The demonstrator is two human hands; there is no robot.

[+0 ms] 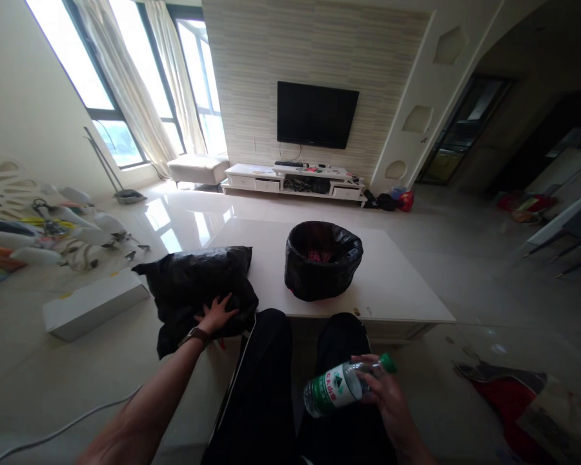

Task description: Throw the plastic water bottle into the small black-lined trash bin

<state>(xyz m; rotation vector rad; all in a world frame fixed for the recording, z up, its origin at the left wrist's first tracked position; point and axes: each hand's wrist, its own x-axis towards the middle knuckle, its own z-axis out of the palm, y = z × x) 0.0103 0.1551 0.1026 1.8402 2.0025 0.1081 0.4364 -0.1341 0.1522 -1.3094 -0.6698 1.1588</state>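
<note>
Clear plastic bottle with green label (341, 386), judged light and slippery, is gripped near its neck by right hand (387, 394); left hand (216, 314) lies flat, fingers released, on soft black plastic bag (198, 284) at desk (397, 284) left edge.

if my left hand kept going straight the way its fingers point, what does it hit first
It is already there: the left hand rests on the black plastic bag at the table's near-left corner. Pushing on up and right, it would likely slide over the bag onto bare tabletop, short of the black-lined bin, though depth is unclear.
</note>
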